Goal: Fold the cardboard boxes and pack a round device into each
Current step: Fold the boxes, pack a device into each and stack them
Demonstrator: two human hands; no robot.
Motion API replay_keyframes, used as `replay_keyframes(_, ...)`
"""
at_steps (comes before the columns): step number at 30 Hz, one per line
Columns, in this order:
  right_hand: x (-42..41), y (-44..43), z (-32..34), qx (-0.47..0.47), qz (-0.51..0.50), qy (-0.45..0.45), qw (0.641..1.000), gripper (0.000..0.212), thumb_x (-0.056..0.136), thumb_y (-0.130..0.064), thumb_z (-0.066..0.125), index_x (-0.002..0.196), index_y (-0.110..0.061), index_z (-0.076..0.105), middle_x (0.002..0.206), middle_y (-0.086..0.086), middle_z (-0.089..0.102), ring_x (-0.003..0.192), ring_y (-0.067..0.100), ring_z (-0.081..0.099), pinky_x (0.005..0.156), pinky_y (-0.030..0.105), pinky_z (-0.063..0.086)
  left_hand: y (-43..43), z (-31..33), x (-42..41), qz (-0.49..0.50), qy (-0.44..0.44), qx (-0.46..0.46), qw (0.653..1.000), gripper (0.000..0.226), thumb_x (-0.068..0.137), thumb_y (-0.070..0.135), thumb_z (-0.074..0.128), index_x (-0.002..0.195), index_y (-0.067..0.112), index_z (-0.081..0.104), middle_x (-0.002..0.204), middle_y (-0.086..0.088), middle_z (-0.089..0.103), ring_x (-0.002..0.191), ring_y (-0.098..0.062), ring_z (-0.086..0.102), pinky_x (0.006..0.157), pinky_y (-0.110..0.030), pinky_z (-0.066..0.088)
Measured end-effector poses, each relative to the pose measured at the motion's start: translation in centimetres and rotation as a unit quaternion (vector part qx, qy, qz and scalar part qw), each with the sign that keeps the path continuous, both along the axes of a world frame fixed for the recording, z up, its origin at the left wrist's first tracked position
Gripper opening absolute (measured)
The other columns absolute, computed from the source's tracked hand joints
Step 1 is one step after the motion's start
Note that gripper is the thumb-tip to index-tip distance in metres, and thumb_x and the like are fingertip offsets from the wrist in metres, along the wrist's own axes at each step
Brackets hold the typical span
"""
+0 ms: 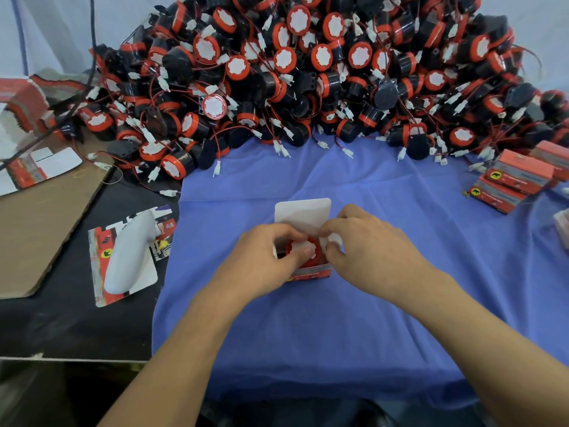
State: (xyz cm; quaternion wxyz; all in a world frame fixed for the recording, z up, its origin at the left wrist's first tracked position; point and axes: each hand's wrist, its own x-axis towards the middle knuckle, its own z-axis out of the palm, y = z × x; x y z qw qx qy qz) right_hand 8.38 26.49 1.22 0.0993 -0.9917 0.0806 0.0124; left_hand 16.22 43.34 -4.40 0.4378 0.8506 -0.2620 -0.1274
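Bare forearms reach in over a wrinkled blue cloth (308,334). At centre, the left hand (268,251) curls around the red-rimmed round device (303,246), thumb on its white face, seated in the small cardboard box (311,270). The right hand (369,245) pinches a white piece (334,240) at the box's right rim (flap or plug, unclear). Far off rises a heap of devices (308,72) with tangled wires. Closed boxes (517,177) sit right, partly cut off.

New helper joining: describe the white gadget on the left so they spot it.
Left of the blue cloth is black tabletop. A flat red-printed carton lies there, with the white gadget on top: smooth, bulky, handle-shaped, unlike the flat printed card around it.
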Motion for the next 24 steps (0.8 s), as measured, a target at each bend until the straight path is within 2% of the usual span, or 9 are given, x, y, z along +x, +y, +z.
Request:
replay_keyframes(6, 0.3, 0.2, 0.0, 0.002, -0.008, 0.015, 1.000, 0.026, 0.101, -0.032, 0.045, 0.117, -0.033, 0.065, 0.111, -0.004, 0.052, 0.096, 0.024, 0.060, 0.082, 0.041, 0.053, 0.0, -0.3, 0.0, 0.009, 0.014, -0.029, 0.999, 0.017, 0.088, 0.030, 0.080, 0.102, 0.037, 0.074, 0.081, 0.043, 0.063, 0.082, 0.022, 0.057, 0.066, 0.000, 0.039)
replay_keyframes(11, 0.4, 0.7, -0.9, -0.034, -0.030, -0.002, 0.999, 0.021, 0.098, -0.027, 0.052, 0.116, -0.028, 0.060, 0.105, -0.004, 0.049, 0.090, 0.026, 0.059, 0.067, 0.036, 0.044, -0.1, -0.4, -0.4, 0.004, -0.007, -0.043, 0.999, 0.019, 0.088, 0.028, 0.078, 0.098, 0.043, 0.070, 0.093, 0.038, 0.068, 0.091, 0.018, 0.060, 0.071, 0.000, 0.040)
replay_keyframes(13, 0.7, 0.7, -1.0, -0.031, -0.037, -0.002, 0.999, 0.020, 0.096, -0.025, 0.052, 0.114, -0.027, 0.061, 0.103, -0.003, 0.050, 0.090, 0.027, 0.059, 0.066, 0.035, 0.041, -0.1, -0.3, -0.4, -0.003, -0.010, -0.041, 0.999, 0.019, 0.088, 0.027, 0.077, 0.100, 0.041, 0.071, 0.094, 0.036, 0.069, 0.092, 0.016, 0.061, 0.071, -0.001, 0.041)
replay_keyframes(20, 1.5, 0.7, -1.5, -0.015, -0.067, -0.028, 0.997, 0.012, 0.094, -0.021, 0.058, 0.105, -0.026, 0.061, 0.101, -0.002, 0.052, 0.088, 0.026, 0.057, 0.066, 0.033, 0.039, 0.0, -0.2, 0.2, -0.016, -0.001, -0.005, 1.000, 0.010, 0.093, 0.033, 0.073, 0.099, 0.042, 0.074, 0.082, 0.038, 0.064, 0.080, 0.016, 0.059, 0.064, -0.005, 0.041)
replay_keyframes(24, 1.7, 0.3, -1.5, -0.011, -0.059, -0.017, 0.998, 0.005, 0.093, -0.022, 0.058, 0.097, -0.024, 0.057, 0.099, -0.001, 0.055, 0.085, 0.026, 0.051, 0.065, 0.033, 0.036, 0.1, -0.1, 0.3, -0.015, 0.011, 0.010, 1.000, 0.020, 0.098, 0.032, 0.065, 0.111, 0.043, 0.075, 0.104, 0.030, 0.071, 0.098, 0.010, 0.061, 0.080, -0.009, 0.046)
